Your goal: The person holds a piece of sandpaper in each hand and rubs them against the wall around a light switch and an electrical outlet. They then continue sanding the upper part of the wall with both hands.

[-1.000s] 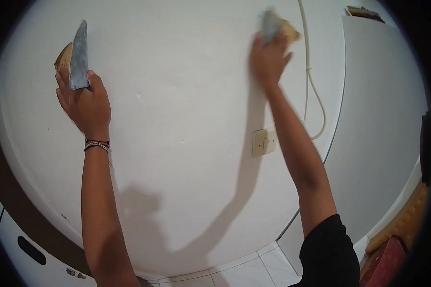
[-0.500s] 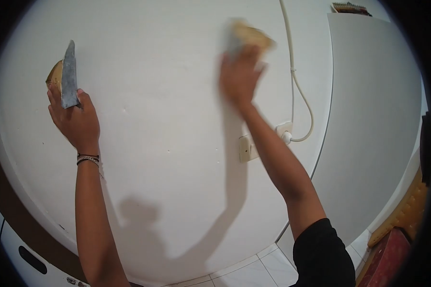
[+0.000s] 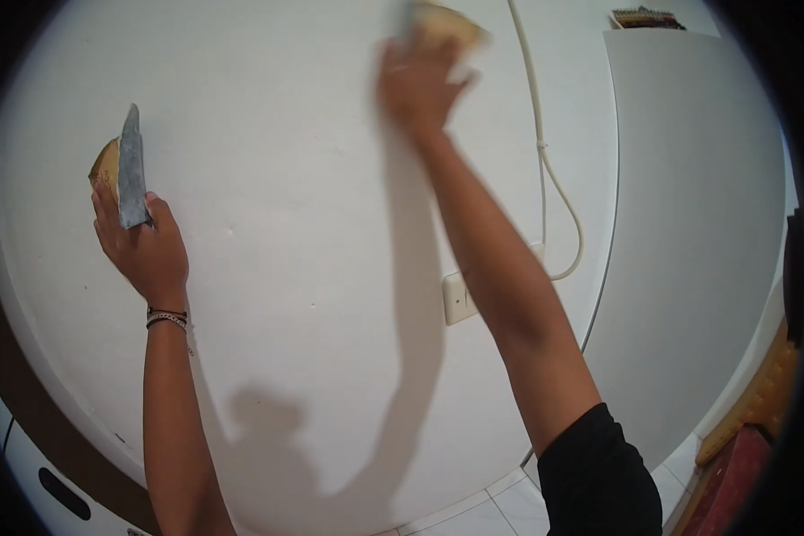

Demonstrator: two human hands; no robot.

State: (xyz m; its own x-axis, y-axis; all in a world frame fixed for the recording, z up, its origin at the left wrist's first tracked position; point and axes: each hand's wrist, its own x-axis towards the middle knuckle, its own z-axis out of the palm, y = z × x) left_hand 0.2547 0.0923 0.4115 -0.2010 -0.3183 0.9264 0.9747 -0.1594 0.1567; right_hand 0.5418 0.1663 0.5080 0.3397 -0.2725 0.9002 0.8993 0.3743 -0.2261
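At the left, my left hand (image 3: 147, 255) holds a folded sheet of sandpaper (image 3: 131, 174), grey on one face and tan on the other, against the white wall (image 3: 277, 161). My right hand (image 3: 422, 89) is high on the wall near the top edge, blurred by motion. Under its fingers lies another sheet, tan with a grey part (image 3: 447, 29), also blurred. The fingertips of my right hand are partly smeared against that sheet.
A white cable (image 3: 534, 98) hangs down the wall to the right of my right hand. My right forearm passes over a wall switch plate (image 3: 456, 299). A tall pale panel (image 3: 688, 205) stands at the right, beside tan padded furniture (image 3: 741, 402).
My right hand and its sheet have moved up and to the left on the wall. My left hand with its sheet appears slightly lower in view, as do the wall fittings.
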